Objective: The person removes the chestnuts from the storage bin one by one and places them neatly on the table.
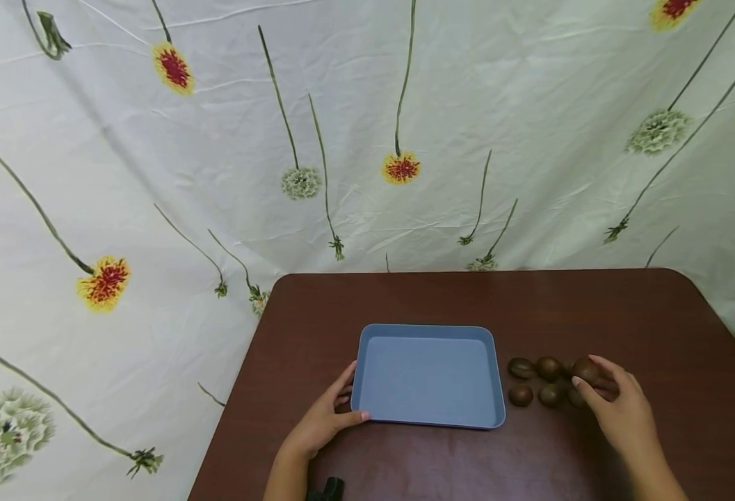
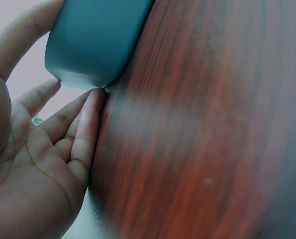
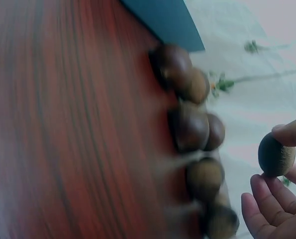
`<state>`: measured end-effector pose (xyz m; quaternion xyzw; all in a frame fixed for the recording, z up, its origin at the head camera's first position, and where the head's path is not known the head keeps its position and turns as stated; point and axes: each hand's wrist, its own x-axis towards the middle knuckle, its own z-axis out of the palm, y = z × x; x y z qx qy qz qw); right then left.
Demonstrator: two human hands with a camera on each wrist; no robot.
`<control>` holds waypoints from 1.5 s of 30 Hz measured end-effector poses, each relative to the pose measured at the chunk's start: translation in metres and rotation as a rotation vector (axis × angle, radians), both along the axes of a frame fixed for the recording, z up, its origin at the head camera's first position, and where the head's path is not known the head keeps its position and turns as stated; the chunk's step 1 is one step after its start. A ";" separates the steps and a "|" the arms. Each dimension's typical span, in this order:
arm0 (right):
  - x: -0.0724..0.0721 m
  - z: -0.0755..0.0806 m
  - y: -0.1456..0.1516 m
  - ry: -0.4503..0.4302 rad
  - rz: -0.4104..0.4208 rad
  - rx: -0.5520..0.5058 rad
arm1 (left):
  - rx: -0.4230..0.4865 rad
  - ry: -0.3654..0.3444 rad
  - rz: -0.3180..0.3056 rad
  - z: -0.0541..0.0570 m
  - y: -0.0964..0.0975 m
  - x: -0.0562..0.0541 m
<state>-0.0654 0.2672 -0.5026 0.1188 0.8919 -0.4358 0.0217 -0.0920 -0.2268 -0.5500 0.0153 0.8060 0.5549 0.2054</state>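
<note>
A shallow blue tray (image 1: pixel 430 425) lies on the table. My left hand (image 1: pixel 325 417) grips its near left corner, thumb against the front side and fingers along the left side. In the left wrist view the fingertips touch the tray's outer wall (image 2: pixel 95 40). To the right of the tray, brown rounded fruits that look like passion fruits (image 1: pixel 521 395) lie in two short rows. Over the right end of these rows, my right hand (image 1: pixel 624 410) pinches one passion fruit (image 3: pixel 276 155) between thumb and fingers, lifted off the table. It partly covers the fruits behind it.
The dark brown wooden table (image 1: pixel 317 306) has rounded far corners. A white cloth with printed flowers (image 1: pixel 229 139) hangs behind and to the left of it. A small black object (image 1: pixel 332 489) shows at the bottom edge by the left wrist.
</note>
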 end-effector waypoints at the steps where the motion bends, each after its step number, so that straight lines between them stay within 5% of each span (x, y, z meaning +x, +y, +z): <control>1: 0.001 -0.001 0.004 0.000 -0.018 0.005 | 0.002 -0.001 0.000 0.000 0.000 0.000; 7: 0.003 -0.008 0.029 -0.028 -0.118 0.064 | 0.005 -0.005 -0.006 0.000 -0.002 0.001; 13: -0.001 -0.013 0.052 -0.158 -0.183 0.051 | -0.003 0.001 -0.006 0.000 -0.003 0.001; 26: -0.005 -0.025 0.076 -0.306 -0.157 0.064 | 0.000 0.006 -0.002 0.000 0.000 -0.001; 39: -0.004 -0.028 0.081 -0.303 -0.120 0.077 | 0.002 0.023 -0.006 0.001 0.002 0.001; 45: -0.002 -0.024 0.075 -0.273 -0.205 0.028 | 0.082 0.018 0.050 0.004 0.003 0.001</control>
